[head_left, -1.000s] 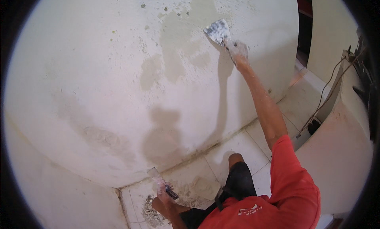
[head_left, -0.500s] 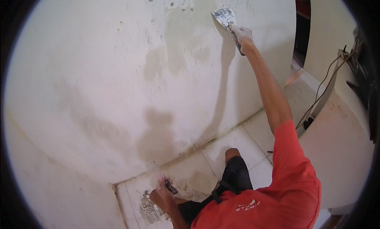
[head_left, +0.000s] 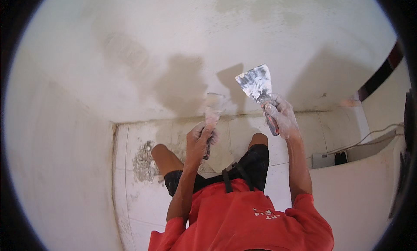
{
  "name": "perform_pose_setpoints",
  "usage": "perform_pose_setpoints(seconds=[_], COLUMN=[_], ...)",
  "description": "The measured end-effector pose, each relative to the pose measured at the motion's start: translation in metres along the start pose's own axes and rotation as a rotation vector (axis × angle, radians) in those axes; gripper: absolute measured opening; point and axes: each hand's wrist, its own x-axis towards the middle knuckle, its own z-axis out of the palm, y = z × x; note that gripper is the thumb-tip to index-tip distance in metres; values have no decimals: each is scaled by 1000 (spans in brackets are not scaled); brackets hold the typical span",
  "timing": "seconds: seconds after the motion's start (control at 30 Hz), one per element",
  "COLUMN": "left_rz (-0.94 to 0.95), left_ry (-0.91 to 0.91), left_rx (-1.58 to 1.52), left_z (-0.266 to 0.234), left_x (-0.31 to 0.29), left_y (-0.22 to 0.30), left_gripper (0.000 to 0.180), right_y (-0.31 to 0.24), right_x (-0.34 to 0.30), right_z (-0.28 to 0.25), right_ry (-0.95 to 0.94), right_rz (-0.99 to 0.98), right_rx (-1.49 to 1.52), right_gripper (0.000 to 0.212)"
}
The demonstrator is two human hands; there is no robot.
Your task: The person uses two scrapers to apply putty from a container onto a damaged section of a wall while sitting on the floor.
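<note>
My right hand (head_left: 282, 116), dusted white, is closed round the dark handle of a wide putty knife (head_left: 256, 84). Its blade points up and left, smeared with white and grey paste, in front of the wall (head_left: 165, 42). Lower and to the left, my left hand (head_left: 201, 139) grips a second, narrower putty knife (head_left: 213, 110) by its dark handle. That blade points upward, is blurred and carries pale paste. The two blades are apart, and both are in front of my body. Grey-green damp-looking patches (head_left: 260, 5) mark the upper wall.
A heap of pale rubble (head_left: 144, 162) lies on the tiled floor (head_left: 278, 181) beside my left knee. A side wall (head_left: 61, 155) stands at the left. To the right are a low white partition (head_left: 352, 194), a cable (head_left: 369, 136) and a dark opening (head_left: 382, 73).
My right hand has come down from high on the wall with its putty knife. My left hand has risen with the other knife. The view has tilted down toward my body.
</note>
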Motion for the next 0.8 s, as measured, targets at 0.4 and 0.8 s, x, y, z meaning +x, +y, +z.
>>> perform_pose_setpoints(seconds=[0.4, 0.8], left_rz=[-136, -199], left_ry=[-117, -113], left_rx=[29, 150], left_z=[15, 9], left_x=[-9, -11], left_y=[44, 29], left_gripper=[30, 34], right_y=[-1, 58], right_x=[8, 38], right_z=[4, -8], right_ry=[105, 174], right_rz=[-651, -705], right_rx=[-638, -1139], right_gripper=[21, 25])
